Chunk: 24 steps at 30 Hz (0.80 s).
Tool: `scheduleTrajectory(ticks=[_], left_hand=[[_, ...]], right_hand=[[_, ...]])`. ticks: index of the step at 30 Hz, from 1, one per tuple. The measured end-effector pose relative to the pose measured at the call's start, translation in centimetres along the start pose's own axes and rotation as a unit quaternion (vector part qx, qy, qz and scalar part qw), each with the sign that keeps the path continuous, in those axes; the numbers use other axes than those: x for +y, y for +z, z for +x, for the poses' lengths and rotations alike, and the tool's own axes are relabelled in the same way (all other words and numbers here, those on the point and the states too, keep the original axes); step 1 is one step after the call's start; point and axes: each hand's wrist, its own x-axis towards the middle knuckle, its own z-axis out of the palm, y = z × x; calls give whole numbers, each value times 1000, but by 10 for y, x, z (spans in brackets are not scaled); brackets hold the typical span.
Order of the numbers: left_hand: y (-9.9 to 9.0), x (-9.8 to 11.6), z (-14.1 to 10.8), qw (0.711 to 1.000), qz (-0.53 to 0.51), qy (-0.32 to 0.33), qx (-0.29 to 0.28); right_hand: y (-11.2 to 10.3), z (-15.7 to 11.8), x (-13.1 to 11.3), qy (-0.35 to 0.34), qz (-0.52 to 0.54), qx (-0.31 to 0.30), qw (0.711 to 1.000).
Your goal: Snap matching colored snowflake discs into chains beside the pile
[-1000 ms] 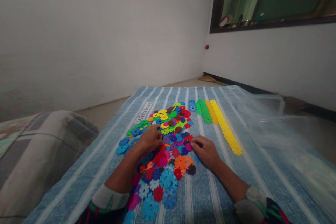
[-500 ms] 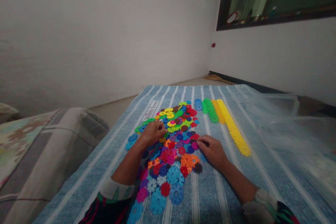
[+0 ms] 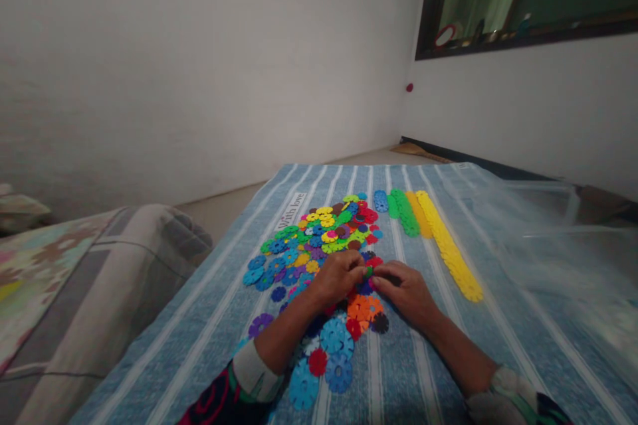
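Observation:
Over the middle of a pile of colorful plastic snowflake discs (image 3: pixel 339 335), both my hands have come close together. Between the fingertips of my left hand (image 3: pixel 339 277) is a small green snowflake disc (image 3: pixel 368 273), seen nearly edge-on. My right hand (image 3: pixel 405 289) is closed in a pinch right beside it, at the pile's right edge. Whatever its fingertips hold is hidden; magenta and dark blue discs show just beside them. Part of the pile lies under my left hand and forearm.
Sorted rows lie beyond on the striped blue cloth (image 3: pixel 174 345): a long yellow row (image 3: pixel 451 249), an orange row (image 3: pixel 419 216), a green row (image 3: pixel 406 212) and a short blue row (image 3: pixel 380 201). Clear plastic containers (image 3: pixel 568 239) stand at the right. A covered bed-like surface (image 3: pixel 149 265) is left.
My left hand has moved right and nearer from the pile's left side, bringing the green disc to my right hand. My right hand has stayed nearly in place. The view shifted slightly.

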Motion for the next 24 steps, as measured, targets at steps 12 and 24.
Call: scheduleTrajectory(ticks=[12,24], left_hand=[[18,-3,-5,997,33,71,-7],[-35,-24,4,942,334,-24,7]], right_hand=[[1,-2,2,56,44,2,997],[0,-2,0,76,20,1,997]])
